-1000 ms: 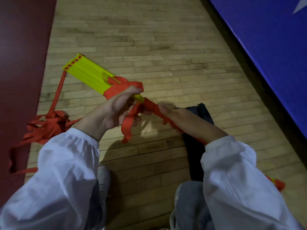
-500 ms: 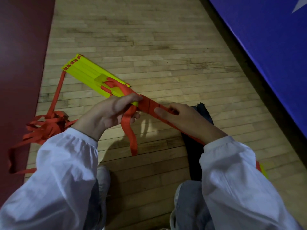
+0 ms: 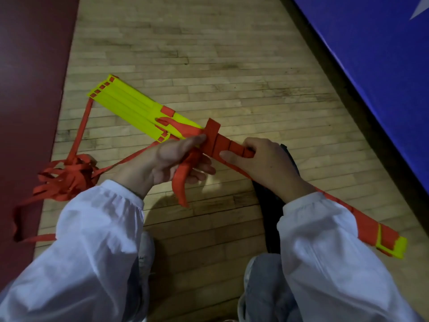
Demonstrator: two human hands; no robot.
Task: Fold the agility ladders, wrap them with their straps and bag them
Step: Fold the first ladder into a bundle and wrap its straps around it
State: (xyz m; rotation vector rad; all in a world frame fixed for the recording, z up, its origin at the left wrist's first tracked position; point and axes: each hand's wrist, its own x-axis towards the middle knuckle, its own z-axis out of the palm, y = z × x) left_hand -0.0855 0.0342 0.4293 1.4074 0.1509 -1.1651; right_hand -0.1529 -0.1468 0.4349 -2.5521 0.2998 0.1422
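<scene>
1. A person sits on the wooden floor [image 3: 232,66] with the folded ladder [image 3: 130,105] held out in front. Its yellow rungs are stacked flat and slant from upper left to lower right. I cannot tell whether the far end rests on the boards or hangs just above them.
2. An orange strap [image 3: 218,142] is wound round the middle of the stack in neat side-by-side turns (the turn at the left edge stands up proud of the others).
3. The left hand [image 3: 171,159] grasps the strap. Its forefinger lies along the rungs up to that first turn, and the other fingers curl round the loose tail, which hangs from the palm toward the floor.
4. The right hand [image 3: 262,163] is clamped on the wrapped stretch, with the thumb on the near side and the fingers curled over the top.
5. The ladder's other end sticks out past the right sleeve [image 3: 325,240], a yellow tip with orange bands round it.
6. From the upper-left end of the rungs, more orange webbing drops to a loose tangle [image 3: 67,177] on the floor beside the left sleeve [image 3: 97,240]. The tangle lies at the edge of a dark red mat [image 3: 30,89].
7. A black bag [image 3: 267,201] lies flat on the floor under the right forearm, mostly hidden.
8. A blue mat [image 3: 383,66] borders the boards on the right.
</scene>
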